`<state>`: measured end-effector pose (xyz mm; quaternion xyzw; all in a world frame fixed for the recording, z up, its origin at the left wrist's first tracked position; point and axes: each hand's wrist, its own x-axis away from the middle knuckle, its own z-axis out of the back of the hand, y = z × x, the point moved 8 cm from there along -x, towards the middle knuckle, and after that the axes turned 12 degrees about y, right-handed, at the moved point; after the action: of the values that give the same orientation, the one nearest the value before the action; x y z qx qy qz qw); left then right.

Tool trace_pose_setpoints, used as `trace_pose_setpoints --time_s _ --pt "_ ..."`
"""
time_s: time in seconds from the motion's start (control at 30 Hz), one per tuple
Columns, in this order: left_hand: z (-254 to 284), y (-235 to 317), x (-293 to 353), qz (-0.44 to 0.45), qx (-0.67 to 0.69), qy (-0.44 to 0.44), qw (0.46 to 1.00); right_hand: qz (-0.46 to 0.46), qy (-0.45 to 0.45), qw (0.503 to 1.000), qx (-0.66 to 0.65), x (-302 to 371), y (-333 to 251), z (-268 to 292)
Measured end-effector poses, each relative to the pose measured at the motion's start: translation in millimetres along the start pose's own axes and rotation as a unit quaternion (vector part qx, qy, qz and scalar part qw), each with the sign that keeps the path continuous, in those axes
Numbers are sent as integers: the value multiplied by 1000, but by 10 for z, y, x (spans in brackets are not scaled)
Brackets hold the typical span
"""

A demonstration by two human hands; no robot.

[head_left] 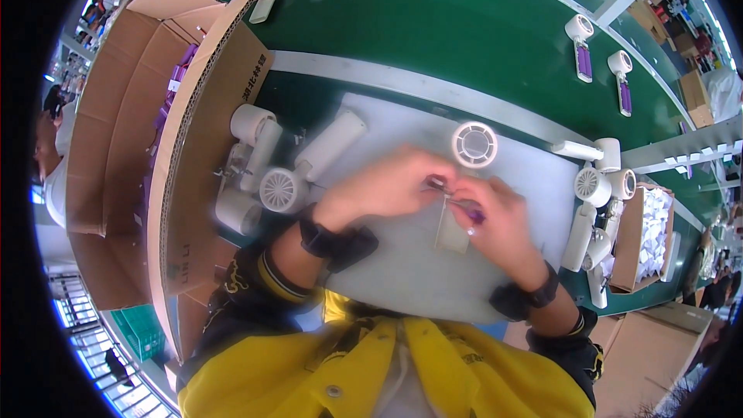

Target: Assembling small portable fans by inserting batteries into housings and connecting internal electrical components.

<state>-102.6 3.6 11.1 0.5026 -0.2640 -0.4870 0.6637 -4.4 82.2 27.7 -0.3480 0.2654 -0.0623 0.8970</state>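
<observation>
A white handheld fan lies on the pale work mat point(387, 255), its round head point(474, 145) away from me and its handle point(451, 231) toward me. Over the handle my left hand point(398, 186) and my right hand point(499, 220) almost meet, both with curled fingers. Within my right hand shows part of a purple battery point(474, 217); the fingers cover the rest. My left fingertips pinch something small and dark, which blur and the fingers keep me from making out.
An open cardboard box point(205, 108) with purple batteries stands on the left. White fans point(282, 190) lie beside it, others point(592, 186) at the right near a box of white pieces point(654, 228). Several fans rest on the green belt point(433, 23) beyond a metal rail point(418, 81).
</observation>
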Motion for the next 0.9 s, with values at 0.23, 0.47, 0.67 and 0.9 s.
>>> trace_pose_setpoints --time_s 0.23,0.47,0.67,0.9 --pt "99 -17 50 -39 -53 38 997 16 -73 997 31 13 -134 -31" --pt "44 59 52 32 5 -16 999 13 -51 999 -9 -12 -71 -36" --pt "63 -17 31 37 38 8 999 -64 20 996 -66 45 101 54" --pt "-21 7 17 3 54 11 998 58 53 997 7 -108 -156 186"
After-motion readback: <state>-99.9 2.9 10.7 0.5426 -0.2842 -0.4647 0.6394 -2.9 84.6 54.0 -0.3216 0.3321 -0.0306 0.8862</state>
